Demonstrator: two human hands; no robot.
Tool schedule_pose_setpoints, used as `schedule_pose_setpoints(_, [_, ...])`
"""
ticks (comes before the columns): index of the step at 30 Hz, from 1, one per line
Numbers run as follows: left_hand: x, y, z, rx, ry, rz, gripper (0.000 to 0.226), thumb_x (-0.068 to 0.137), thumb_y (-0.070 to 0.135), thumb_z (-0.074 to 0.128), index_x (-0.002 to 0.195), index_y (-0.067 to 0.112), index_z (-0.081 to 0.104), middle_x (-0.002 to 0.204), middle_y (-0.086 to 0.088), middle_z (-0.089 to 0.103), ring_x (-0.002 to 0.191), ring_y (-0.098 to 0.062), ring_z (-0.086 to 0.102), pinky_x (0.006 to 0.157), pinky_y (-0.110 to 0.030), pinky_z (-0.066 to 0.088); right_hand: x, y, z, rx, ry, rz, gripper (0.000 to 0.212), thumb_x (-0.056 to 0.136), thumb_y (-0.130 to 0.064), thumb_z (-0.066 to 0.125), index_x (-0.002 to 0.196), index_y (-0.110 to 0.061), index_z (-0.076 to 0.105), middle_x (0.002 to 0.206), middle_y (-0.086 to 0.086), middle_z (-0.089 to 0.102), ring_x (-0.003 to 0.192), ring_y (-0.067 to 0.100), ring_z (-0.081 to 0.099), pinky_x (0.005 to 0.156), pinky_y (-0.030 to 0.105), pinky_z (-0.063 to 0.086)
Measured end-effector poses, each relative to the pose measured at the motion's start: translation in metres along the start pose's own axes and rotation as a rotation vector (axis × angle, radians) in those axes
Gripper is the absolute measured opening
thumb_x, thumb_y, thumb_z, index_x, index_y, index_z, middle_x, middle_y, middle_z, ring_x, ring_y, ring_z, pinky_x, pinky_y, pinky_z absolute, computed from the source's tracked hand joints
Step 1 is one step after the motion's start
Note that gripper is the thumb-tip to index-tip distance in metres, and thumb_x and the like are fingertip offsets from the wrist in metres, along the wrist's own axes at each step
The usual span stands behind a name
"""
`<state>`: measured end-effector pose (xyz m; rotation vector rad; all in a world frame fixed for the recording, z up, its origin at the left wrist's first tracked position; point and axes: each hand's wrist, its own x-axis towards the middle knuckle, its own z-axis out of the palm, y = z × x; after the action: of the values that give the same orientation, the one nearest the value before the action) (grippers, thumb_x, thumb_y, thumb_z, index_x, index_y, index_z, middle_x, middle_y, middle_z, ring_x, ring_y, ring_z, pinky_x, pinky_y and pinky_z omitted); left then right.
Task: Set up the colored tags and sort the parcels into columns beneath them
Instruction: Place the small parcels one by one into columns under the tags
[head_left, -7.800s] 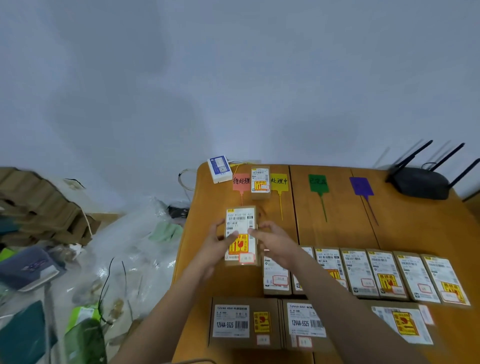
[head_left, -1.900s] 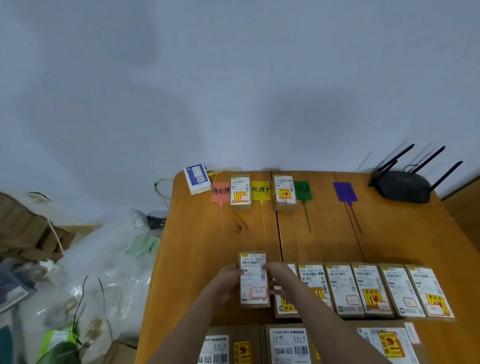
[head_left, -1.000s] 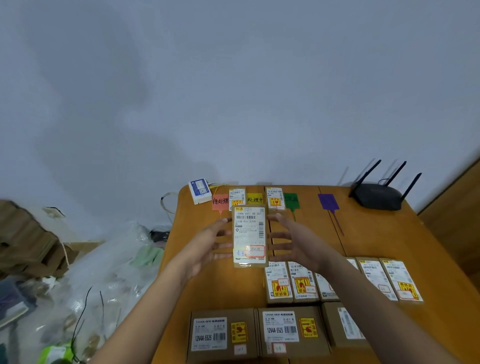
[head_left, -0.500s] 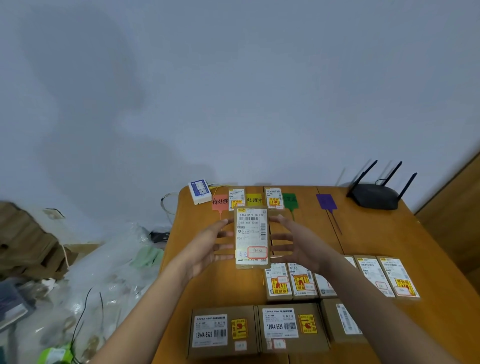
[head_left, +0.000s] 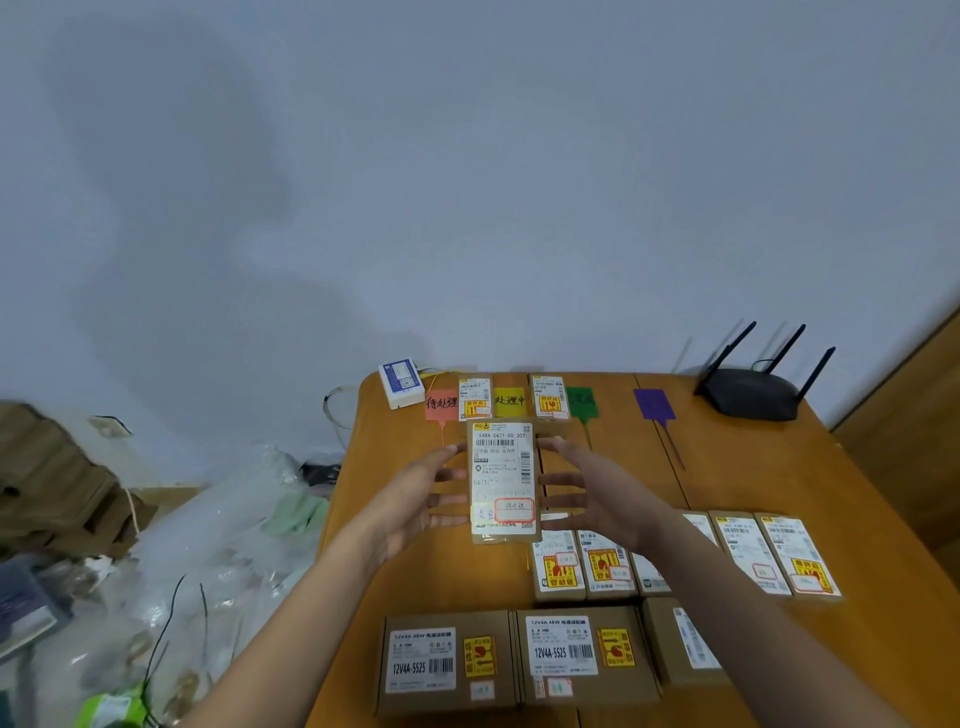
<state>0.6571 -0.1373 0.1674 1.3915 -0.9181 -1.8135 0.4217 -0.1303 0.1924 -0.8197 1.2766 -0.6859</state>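
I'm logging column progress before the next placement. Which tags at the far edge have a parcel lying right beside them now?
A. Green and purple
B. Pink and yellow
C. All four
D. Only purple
B: one small parcel lies just right of the pink tag and another just right of the yellow tag, overlapping the green tag; the purple tag has none beside it.

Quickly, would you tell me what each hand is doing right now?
Left hand: fingers straight, pressing the held parcel's left edge.
Right hand: fingers straight, pressing its right edge.
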Motion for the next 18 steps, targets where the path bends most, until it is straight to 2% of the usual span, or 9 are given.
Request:
schedule_pose_setpoints(8, [0.018, -0.015, -0.004, -0.042, 0.024, -0.070, 0.037, 0.101, 0.041, 0.044, 0.130, 0.022, 0.056, 0.127, -0.014, 0.059, 0.119, -0.037, 0.058, 0.094, -0.049, 0.054, 0.017, 0.012, -0.006, -0.003, 0.007, 0.058, 0.039, 0.099, -0.045, 0.051, 0.134, -0.028, 0.058, 0.124, 0.016, 0.061, 0.112, 0.037, 0.062, 0.093, 0.054, 0.055])
schedule_pose_setpoints(13, [0.041, -0.032, -0.011, -0.033, 0.047, -0.135, 0.039, 0.101, 0.042, 0.044, 0.131, 0.020, 0.055, 0.126, -0.012, 0.060, 0.116, -0.036, 0.059, 0.085, -0.042, 0.056, 0.050, 0.028, -0.006, -0.002, 0.017, 0.147, 0.045, 0.097, -0.047, 0.054, 0.136, -0.026, 0.054, 0.126, 0.018, 0.060, 0.114, 0.040, 0.061, 0.094, 0.056, 0.054])
schedule_pose_setpoints(18, [0.075, -0.042, -0.018, 0.005, 0.109, -0.198, 0.027, 0.100, 0.037, 0.046, 0.114, 0.018, 0.059, 0.118, -0.009, 0.060, 0.106, -0.031, 0.060, 0.082, -0.040, 0.053, 0.099, 0.037, 0.001, -0.074, 0.026, 0.247, 0.051, 0.097, -0.048, 0.052, 0.141, -0.023, 0.049, 0.127, 0.016, 0.060, 0.114, 0.037, 0.060, 0.095, 0.054, 0.054])
